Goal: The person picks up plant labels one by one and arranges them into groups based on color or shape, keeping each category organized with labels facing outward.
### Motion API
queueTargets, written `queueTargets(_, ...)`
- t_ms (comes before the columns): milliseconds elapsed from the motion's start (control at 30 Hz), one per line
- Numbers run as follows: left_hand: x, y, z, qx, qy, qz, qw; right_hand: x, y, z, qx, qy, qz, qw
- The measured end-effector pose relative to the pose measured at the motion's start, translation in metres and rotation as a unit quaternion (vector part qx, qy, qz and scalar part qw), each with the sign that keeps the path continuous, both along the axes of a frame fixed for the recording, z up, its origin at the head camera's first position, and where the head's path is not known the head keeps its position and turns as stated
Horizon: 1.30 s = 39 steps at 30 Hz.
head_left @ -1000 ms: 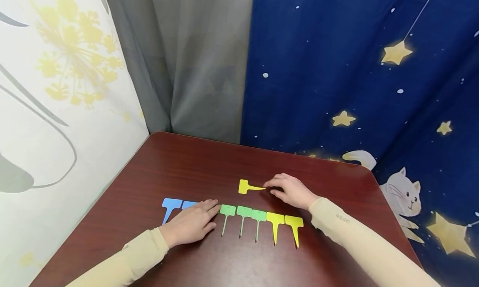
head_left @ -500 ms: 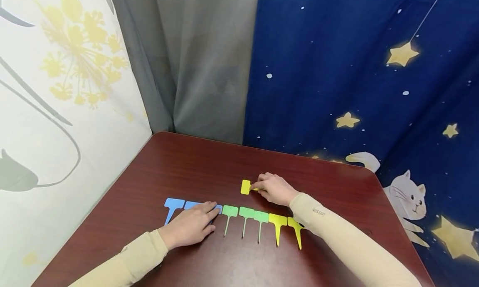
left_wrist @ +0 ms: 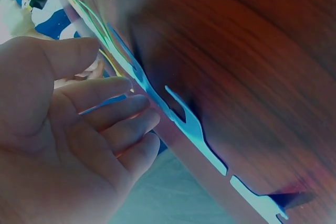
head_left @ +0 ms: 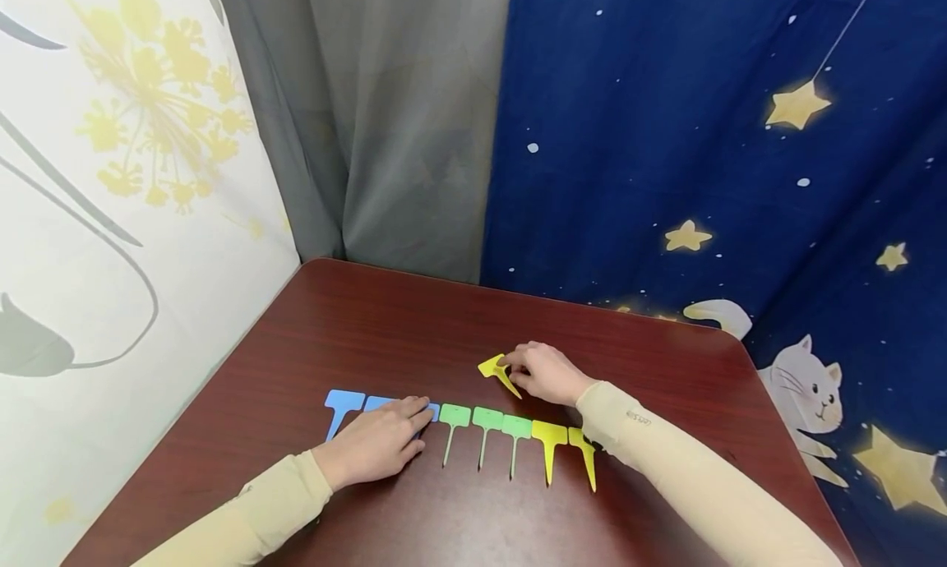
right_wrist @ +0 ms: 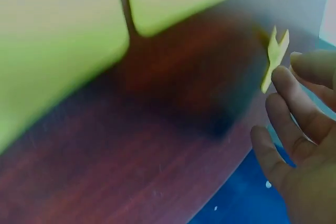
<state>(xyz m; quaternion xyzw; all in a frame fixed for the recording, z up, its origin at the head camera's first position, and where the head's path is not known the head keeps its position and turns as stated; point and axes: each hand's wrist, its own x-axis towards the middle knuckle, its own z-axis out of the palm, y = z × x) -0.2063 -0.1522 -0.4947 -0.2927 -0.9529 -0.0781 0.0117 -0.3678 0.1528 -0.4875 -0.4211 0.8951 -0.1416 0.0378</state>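
Note:
My right hand (head_left: 551, 374) pinches a yellow T-shaped plant label (head_left: 491, 366) between thumb and forefinger, beyond the row; its stem slants toward the row. In the right wrist view this yellow label (right_wrist: 273, 61) shows tilted at the fingertips. My left hand (head_left: 377, 440) rests with fairly straight fingers over the blue labels (head_left: 344, 401) at the row's left, partly hiding them. Rightward follow several green labels (head_left: 455, 417), then two yellow labels (head_left: 550, 433); my right sleeve partly covers the last one. In the left wrist view the blue labels (left_wrist: 194, 132) lie beside the left hand (left_wrist: 89, 119).
The dark red-brown table (head_left: 414, 320) carries the row across its middle. Behind it hang a grey curtain (head_left: 414, 140) and a blue star-patterned curtain (head_left: 629, 140). A white patterned curtain (head_left: 185, 288) borders the left side.
My right hand has moved left along the loose yellow label and taken hold of it. That label has turned, its stem now slanting toward the row. My left hand stays in place.

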Motion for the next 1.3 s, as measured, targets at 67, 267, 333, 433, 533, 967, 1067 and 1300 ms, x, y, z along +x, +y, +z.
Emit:
queueTargets(67,0.0,-0.001,0.0,0.002,0.0,-0.003,1.0,-0.006,0.002,0.004,-0.003,-0.015,-0.011,1.0)
queueTargets(267,0.0,-0.002,0.002,0.009,-0.006,-0.012,0.9999,-0.022,0.003,0.005,0.017,-0.026,-0.007,0.999)
queueTargets(333,-0.001,-0.002,0.001,0.01,-0.008,-0.018,0.9998,-0.025,0.002,0.003,0.027,-0.033,-0.01,0.999)
queueTargets(433,-0.001,-0.002,0.001,0.011,-0.013,-0.024,0.9996,-0.028,0.001,-0.002,0.044,-0.044,-0.021,0.998)
queueTargets(533,-0.001,-0.003,0.001,0.012,-0.02,-0.024,0.9995,-0.028,0.0,-0.005,0.056,-0.058,-0.034,0.996)
queueTargets(967,-0.001,-0.003,0.004,0.013,-0.03,-0.012,0.9994,-0.021,-0.01,-0.005,-0.042,-0.113,-0.083,0.989)
queueTargets(1067,0.0,-0.003,0.004,0.013,-0.031,-0.011,0.9994,-0.021,-0.01,-0.005,-0.071,-0.138,-0.101,0.983)
queueTargets(1300,0.001,-0.004,0.004,0.013,-0.027,-0.01,0.9995,-0.025,-0.009,-0.001,-0.089,-0.127,-0.129,0.979)
